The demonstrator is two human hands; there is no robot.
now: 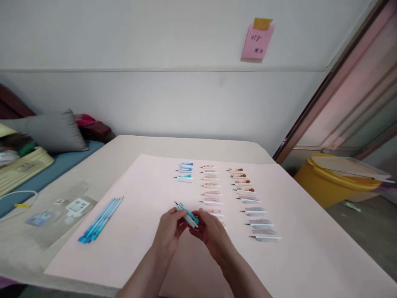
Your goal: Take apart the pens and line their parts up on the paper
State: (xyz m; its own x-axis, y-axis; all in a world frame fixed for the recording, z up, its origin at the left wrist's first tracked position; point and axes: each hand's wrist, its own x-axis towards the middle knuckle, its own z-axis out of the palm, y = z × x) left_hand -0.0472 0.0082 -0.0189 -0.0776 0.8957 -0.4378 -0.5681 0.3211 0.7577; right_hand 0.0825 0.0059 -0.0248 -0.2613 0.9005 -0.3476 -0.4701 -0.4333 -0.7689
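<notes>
Near the middle of the table, my left hand (170, 225) grips a slim white stick with a dark pointed tip, like a pencil refill (190, 220), together with a turquoise piece. Closed around the lower right end of the same turquoise piece (192, 215) is my right hand (214, 231); its fingertips touch it. Beyond my hands lie blue sets (185, 169) of similar white sticks with coloured pieces. To their right run a column of pinkish sets (211, 184) and a column with brown (242, 182) and grey sets (259, 224). Part of the pinkish column is hidden behind my right hand.
Several long blue pencils (101, 221) lie at the left of the pink sheet (136, 186). Clear plastic bags (66, 211) rest on the table cover farther left. A yellow bin (328, 182) stands right of the table, and a pink note (257, 43) hangs on the wall.
</notes>
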